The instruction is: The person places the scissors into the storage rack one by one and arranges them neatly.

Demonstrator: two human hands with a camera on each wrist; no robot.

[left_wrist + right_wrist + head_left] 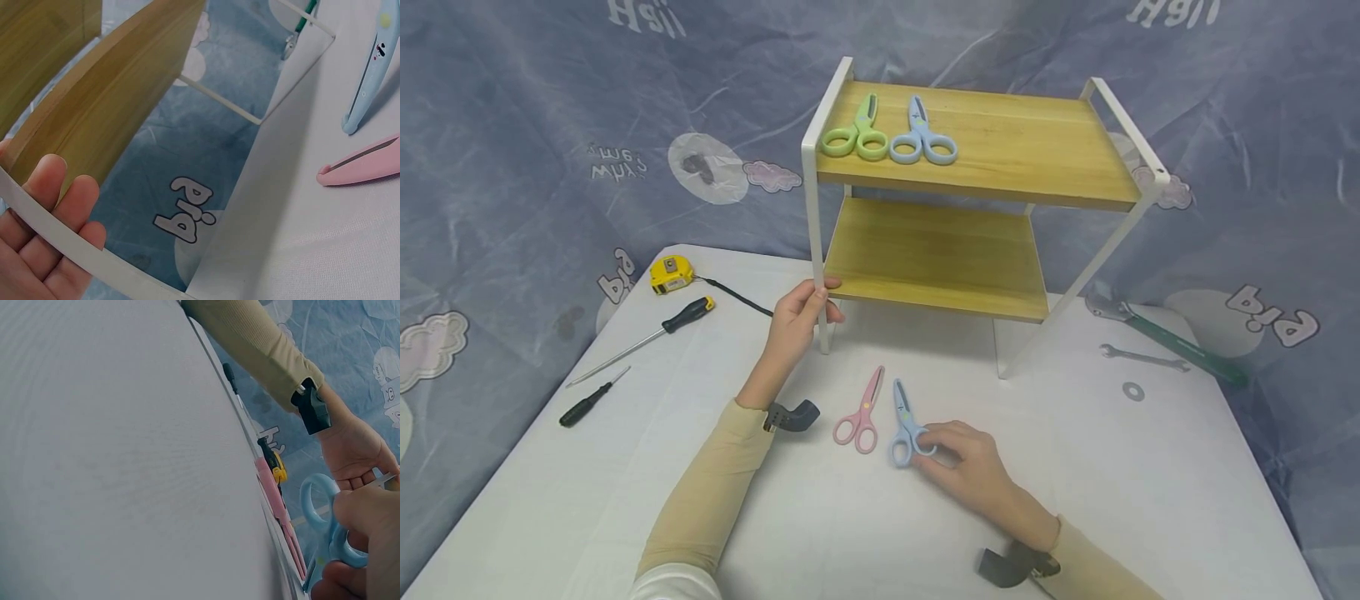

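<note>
Right hand pinches blue scissors; left hand grips shelf leg.

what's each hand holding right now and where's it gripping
The left hand grips the shelf rack by its front-left white post. The right hand pinches the blue scissors on the table at a handle loop.

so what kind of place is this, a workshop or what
Probably a staged tabletop setup, not a real workshop: a printed cloth backdrop, a white-covered table, and a small two-tier shelf.
</note>
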